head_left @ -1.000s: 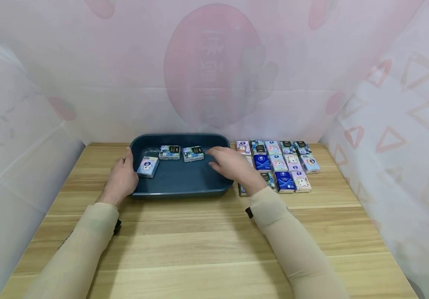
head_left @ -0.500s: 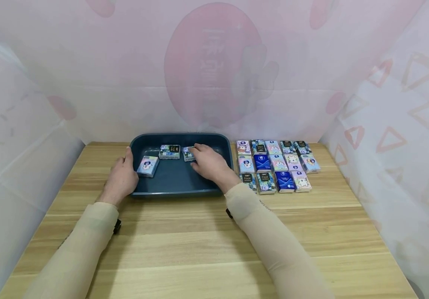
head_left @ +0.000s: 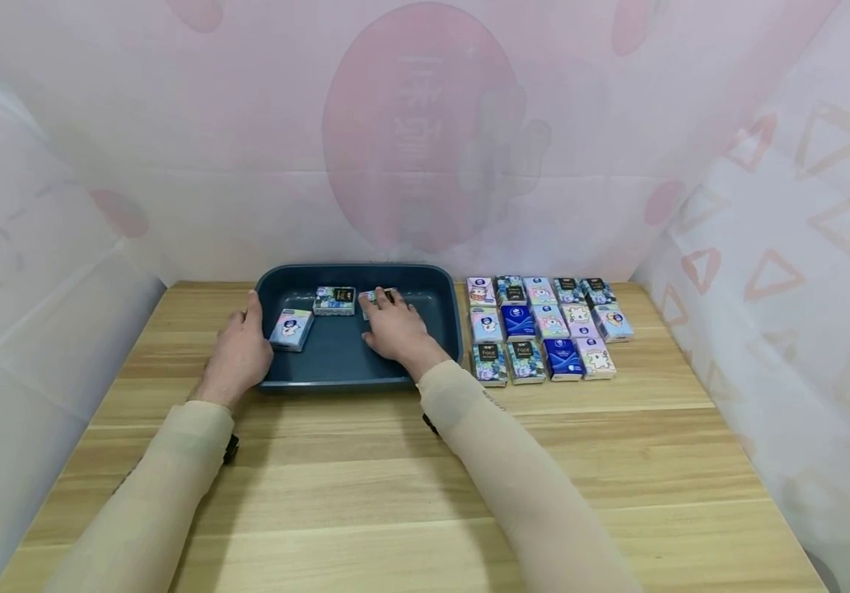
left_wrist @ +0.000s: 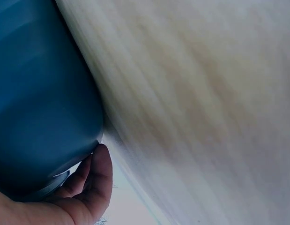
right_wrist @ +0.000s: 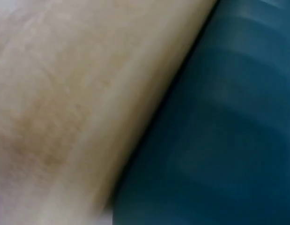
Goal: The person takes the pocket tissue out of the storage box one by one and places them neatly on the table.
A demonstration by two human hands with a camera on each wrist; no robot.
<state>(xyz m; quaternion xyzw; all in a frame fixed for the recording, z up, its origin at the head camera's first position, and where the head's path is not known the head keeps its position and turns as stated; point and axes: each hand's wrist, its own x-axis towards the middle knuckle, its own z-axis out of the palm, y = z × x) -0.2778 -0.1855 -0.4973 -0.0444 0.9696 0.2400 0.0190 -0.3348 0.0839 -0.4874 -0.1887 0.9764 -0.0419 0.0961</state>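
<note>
At its left end, the dark teal tray (head_left: 351, 362) is gripped by my left hand (head_left: 238, 350), thumb up along the rim. In the left wrist view, the fingers of my left hand (left_wrist: 84, 192) curl against the tray's outer edge (left_wrist: 46, 93). My right hand (head_left: 398, 329) reaches over the tray, fingers spread on a blue floral tissue pack (head_left: 367, 306) and partly hiding it. Beside that lies another floral tissue pack (head_left: 334, 301); a light blue tissue pack (head_left: 291, 329) rests near the left wall. The right wrist view is blurred, showing the tray (right_wrist: 219, 131) without the hand.
Right of the tray, several tissue packs stand in rows on the wooden table (head_left: 366, 478), among them a dark blue pack (head_left: 563, 359) and a floral pack (head_left: 489, 364). A printed white and pink curtain (head_left: 247, 165) rises behind the table's back edge.
My right hand has moved left, from the tray's right end onto the right-hand floral tissue pack, uncovering packs in the rows. My left hand has stayed at the tray's left end.
</note>
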